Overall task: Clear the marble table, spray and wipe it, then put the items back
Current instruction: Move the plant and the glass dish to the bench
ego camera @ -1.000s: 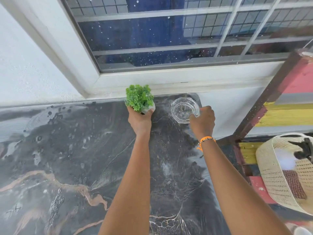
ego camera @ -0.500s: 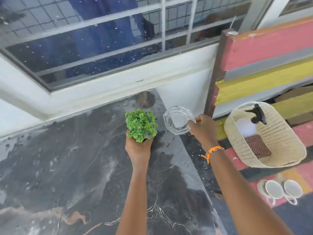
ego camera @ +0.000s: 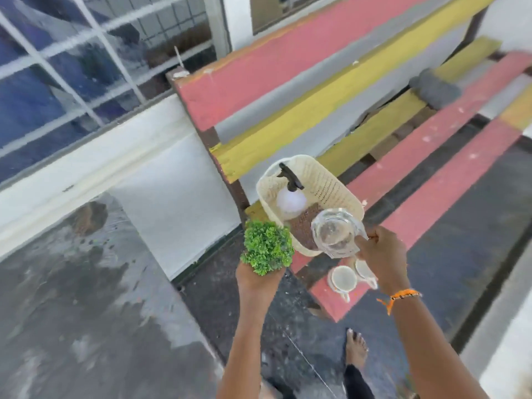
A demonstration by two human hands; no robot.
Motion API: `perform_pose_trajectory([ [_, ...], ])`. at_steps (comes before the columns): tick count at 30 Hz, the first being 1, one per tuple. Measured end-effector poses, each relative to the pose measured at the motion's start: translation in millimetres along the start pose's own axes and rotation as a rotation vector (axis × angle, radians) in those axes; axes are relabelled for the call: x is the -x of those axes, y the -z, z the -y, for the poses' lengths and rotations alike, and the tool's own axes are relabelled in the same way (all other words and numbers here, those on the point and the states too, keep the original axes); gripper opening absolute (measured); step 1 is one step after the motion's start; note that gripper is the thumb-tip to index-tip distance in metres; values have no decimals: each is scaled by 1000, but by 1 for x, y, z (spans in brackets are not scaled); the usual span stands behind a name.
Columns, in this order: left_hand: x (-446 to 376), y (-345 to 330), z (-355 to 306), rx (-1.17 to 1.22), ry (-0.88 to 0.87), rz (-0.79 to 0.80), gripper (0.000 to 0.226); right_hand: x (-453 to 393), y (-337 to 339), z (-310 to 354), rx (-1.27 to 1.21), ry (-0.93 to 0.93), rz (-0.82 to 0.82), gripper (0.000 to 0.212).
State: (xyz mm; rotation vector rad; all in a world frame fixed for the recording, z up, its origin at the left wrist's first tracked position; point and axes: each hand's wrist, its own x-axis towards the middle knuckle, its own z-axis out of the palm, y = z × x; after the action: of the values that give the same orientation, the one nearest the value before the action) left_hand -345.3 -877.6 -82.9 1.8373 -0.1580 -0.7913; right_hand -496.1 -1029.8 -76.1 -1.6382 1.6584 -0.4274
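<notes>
1. Hands are both full and raised off the table, over the gap between it and the bench.
2. Left hand grips the base of the plant from below, fingers curled round it; the pot itself is hidden by the green leaves and the hand.
3. Right hand pinches the rim of the glass dish, thumb and fingers closed on its near edge, the dish tilted so its open mouth faces the camera.
4. Plant is just left of the basket and overlaps its near-left rim in the view; the dish overlaps the basket's near rim.
5. Basket, a cream woven one, sits on the bench at its left end, against the backrest.
6. Spray bottle with a black trigger head stands in the basket's left side; a brown cloth lies on the basket's floor beside it.
7. Two white cups stand on a pink bench slat just in front of the basket, below the dish; the right one is partly hidden by the right hand.
8. Table, dark marble with wet-looking pale streaks, lies to the left of the basket.
9. An orange band circles the right wrist.
10. A bare foot stands on the dark floor, in front of the bench.
</notes>
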Motion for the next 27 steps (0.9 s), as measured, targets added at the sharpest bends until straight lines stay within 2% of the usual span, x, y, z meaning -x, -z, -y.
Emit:
perform_pose_trajectory([
  [3, 11, -70, 6, -89, -21, 78, 43, -39, 43, -52, 13, -106, -46, 14],
  [7, 20, -162, 22, -139, 79, 177, 55, -95, 77, -114, 10, -198, -75, 11],
  [11, 24, -245, 37, -172, 78, 213, 47, -146, 85, -165, -29, -259, -67, 11],
  [14, 15, -289, 40, -161, 101, 228, 43, -174, 80, -191, -18, -261, -38, 13],
  [17, -4, -321, 47, -134, 223, 269, 44, -199, 72, -212, -29, -265, -19, 13],
  [21, -22, -347, 63, -306, 258, 209, 68, -221, 56, -232, -54, -311, -9, 13],
  [23, -29, -360, 66, -252, 286, 153, 53, -230, 49, -239, -54, -311, 1, 14],
  [25, -38, -373, 61, -59, 414, 83, 30, -236, 44, -245, -57, -295, 10, 16],
  [27, -50, -381, 66, 224, 542, 17, 35, -242, 40, -250, -70, -285, 9, 16],
])
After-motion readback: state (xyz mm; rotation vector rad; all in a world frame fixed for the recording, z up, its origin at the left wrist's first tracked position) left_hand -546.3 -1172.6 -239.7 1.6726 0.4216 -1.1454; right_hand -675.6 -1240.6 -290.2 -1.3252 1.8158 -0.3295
